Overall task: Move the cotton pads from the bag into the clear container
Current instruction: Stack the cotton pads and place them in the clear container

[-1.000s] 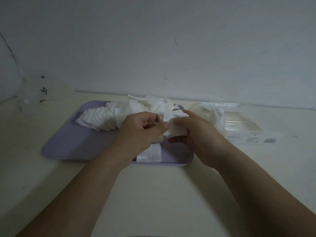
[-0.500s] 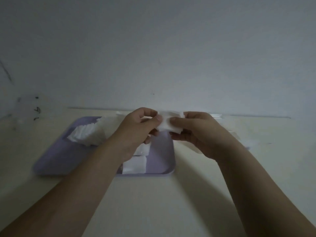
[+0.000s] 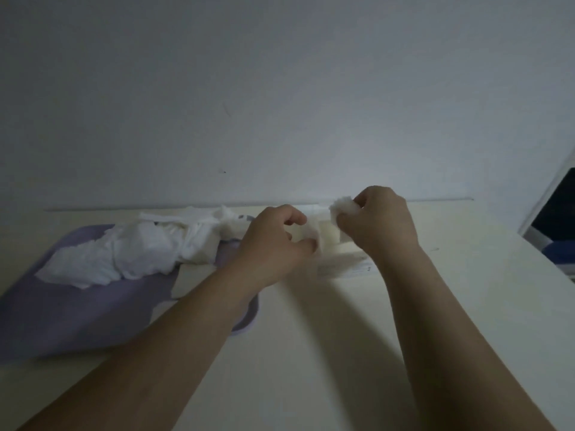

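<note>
A heap of white cotton pads (image 3: 124,256) lies on a lilac tray (image 3: 62,309) at the left. The clear container (image 3: 345,259), blurred, sits right of the tray by the wall, with pale pads standing in it. My right hand (image 3: 382,225) is above its far end and pinches a small bunch of cotton pads (image 3: 342,208) between thumb and fingertips. My left hand (image 3: 273,244) is at the container's near-left end, thumb and forefinger curled around a pale stack of pads (image 3: 314,234). The bag cannot be made out.
The cream table (image 3: 311,353) runs to a white wall (image 3: 280,104) just behind the container. A pale flat piece (image 3: 196,278) lies on the tray's right part. A dark framed object (image 3: 553,219) stands at the table's far right edge.
Both hands moved right from over the tray to the container. The stack they held together has come apart: the right hand holds a small bunch higher, the left holds the remainder lower.
</note>
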Available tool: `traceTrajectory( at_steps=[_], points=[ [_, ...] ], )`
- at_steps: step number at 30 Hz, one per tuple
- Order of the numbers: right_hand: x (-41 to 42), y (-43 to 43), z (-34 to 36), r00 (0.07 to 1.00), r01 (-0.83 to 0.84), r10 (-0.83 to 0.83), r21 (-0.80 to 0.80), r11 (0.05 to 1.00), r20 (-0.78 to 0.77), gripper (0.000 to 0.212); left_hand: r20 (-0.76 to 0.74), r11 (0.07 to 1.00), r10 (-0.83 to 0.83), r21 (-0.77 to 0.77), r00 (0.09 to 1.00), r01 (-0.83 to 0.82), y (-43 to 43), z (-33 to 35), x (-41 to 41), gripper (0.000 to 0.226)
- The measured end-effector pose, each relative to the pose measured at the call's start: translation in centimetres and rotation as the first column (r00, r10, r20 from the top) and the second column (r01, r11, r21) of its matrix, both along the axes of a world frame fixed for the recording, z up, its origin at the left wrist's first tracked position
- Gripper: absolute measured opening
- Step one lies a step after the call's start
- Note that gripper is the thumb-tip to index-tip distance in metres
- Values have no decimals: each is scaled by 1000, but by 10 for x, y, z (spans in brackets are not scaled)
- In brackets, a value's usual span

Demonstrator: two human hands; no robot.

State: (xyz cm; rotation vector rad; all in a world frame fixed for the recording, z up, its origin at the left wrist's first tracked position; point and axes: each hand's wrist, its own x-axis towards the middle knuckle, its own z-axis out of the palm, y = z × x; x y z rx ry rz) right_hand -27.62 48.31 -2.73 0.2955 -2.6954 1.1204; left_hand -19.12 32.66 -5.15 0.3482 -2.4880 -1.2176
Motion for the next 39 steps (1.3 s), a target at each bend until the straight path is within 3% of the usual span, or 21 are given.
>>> traceTrajectory(
  at_steps=[3, 8, 10, 17, 20, 22, 25, 30, 34, 37, 39],
  points=[
    [-5, -15, -14, 997, 12, -25, 166, 986, 77, 20, -11, 998, 19, 53, 1000, -18, 2, -4, 0, 34],
    [-4, -20, -7, 973, -132, 105, 125, 983, 207, 24, -22, 991, 15, 133, 1000, -12, 2, -7, 1, 30],
    [-7, -12, -5, 961, -181, 155, 100, 978, 229, 49, -25, 990, 9, 140, 1000, -5, 2, -8, 0, 29],
    [-6, -8, -16, 972, -218, 208, 83, 972, 110, 48, -59, 991, -38, 128, 998, 46, 1, -11, 1, 50],
    [-3, -11, -18, 975, -215, 209, 80, 973, 71, 41, -68, 993, -82, -92, 994, 75, -3, -10, -3, 55],
    [-3, -14, -20, 976, -218, 215, 101, 971, 48, 27, -36, 955, -182, -242, 983, 168, -1, -6, -3, 44],
    [-1, -17, -21, 976, -216, 210, 112, 970, 58, 14, 11, 902, -284, -335, 959, 271, 2, -7, -3, 30],
    [2, -18, -18, 974, -214, 206, 97, 972, 90, 34, 42, 880, -303, -372, 952, 297, -1, -11, -4, 32],
    [11, -13, -10, 979, -197, 189, 114, 974, 73, 62, -13, 936, -235, -271, 972, 223, -13, -8, 11, 39],
    [27, -17, -3, 981, -184, 189, 92, 979, -46, 67, -89, 952, -173, -269, 981, 143, -36, -4, 33, 39],
    [46, -30, -2, 954, -215, 219, 44, 976, -204, 54, -123, 957, -132, -276, 984, 94, -57, 1, 56, 33]
  ],
)
